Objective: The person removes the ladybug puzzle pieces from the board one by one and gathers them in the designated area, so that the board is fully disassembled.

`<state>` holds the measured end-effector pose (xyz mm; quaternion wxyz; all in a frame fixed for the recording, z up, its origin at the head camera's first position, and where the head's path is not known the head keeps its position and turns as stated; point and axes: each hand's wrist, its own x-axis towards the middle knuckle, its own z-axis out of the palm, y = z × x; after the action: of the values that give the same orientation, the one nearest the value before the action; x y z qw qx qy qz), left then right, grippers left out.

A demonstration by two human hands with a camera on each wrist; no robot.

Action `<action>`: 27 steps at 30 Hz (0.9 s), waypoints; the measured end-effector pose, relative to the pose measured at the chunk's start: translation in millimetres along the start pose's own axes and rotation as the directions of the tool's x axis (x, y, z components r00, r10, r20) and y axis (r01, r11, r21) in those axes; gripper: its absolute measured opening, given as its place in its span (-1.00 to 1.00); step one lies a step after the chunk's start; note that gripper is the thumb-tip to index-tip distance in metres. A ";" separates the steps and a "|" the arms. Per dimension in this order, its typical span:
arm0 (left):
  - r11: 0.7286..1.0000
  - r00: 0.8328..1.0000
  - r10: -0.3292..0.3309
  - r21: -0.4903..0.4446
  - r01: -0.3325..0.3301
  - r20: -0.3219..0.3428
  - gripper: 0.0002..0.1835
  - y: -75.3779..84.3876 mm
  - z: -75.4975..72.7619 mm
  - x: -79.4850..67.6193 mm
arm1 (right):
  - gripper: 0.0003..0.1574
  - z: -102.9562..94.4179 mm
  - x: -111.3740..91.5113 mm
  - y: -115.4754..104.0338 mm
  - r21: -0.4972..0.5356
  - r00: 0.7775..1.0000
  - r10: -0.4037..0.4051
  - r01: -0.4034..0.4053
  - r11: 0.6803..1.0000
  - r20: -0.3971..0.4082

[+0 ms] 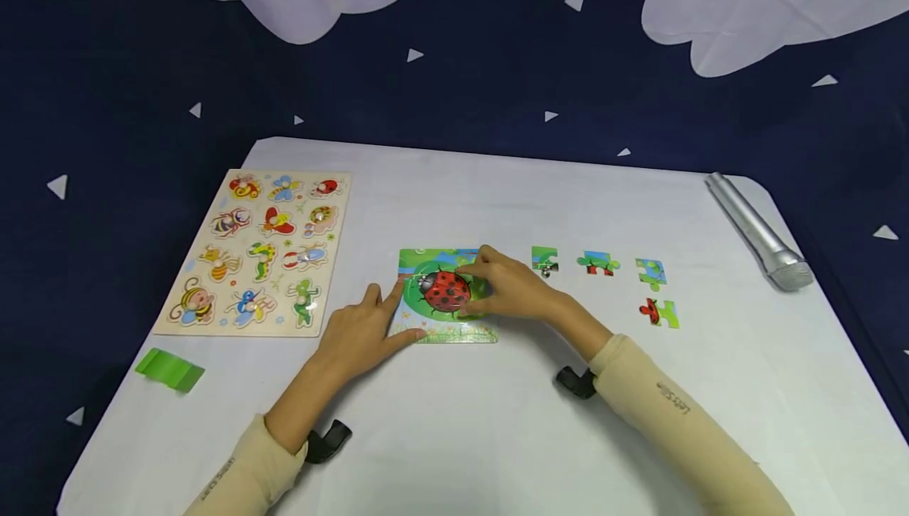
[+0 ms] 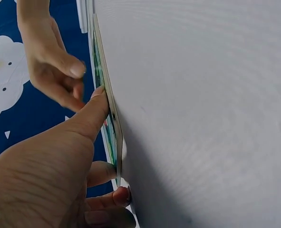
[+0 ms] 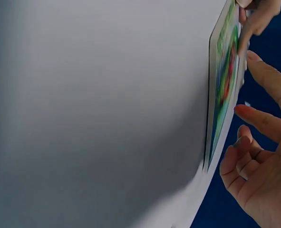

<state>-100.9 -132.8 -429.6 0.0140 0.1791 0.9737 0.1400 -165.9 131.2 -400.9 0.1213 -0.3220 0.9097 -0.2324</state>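
A square ladybug jigsaw puzzle lies flat on the table in front of both hands. My left hand steadies its near left corner, index finger along the left edge and thumb at the near edge; the left wrist view shows that thumb on the board's rim. Over the right half of the picture is my right hand, thumb and index finger spread apart on either side of the ladybug. Its other fingers are loosely curled in the right wrist view. The palm hides part of the puzzle's right side.
Several loose jigsaw pieces lie right of the puzzle. A wooden insect peg board is at the left, with a folded green strip in front of it. Far right lies a silver microphone. Black wrist mounts stick out from both sleeves.
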 end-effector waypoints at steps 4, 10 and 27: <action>1.000 1.000 -0.006 -0.007 0.006 0.013 -0.02 1.1 0.0 -0.2 | -0.09 7.0 15.6 -6.2 -0.032 1.000 -0.003 0.004 0.999 0.030; 1.000 1.000 -0.014 -0.008 0.014 0.013 -0.02 1.5 -1.4 0.2 | -0.11 8.7 24.9 -9.2 -0.020 0.999 0.021 -0.020 1.000 0.045; 0.998 0.998 -0.049 -0.024 0.049 0.031 0.02 3.8 -2.2 0.7 | -0.25 17.6 18.0 -21.3 -0.109 0.997 -0.020 0.011 0.994 -0.080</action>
<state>-100.4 -129.7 -426.5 0.0347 0.1571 0.9757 0.1487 -161.8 99.0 -406.7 0.0649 -0.3256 0.9226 -0.1965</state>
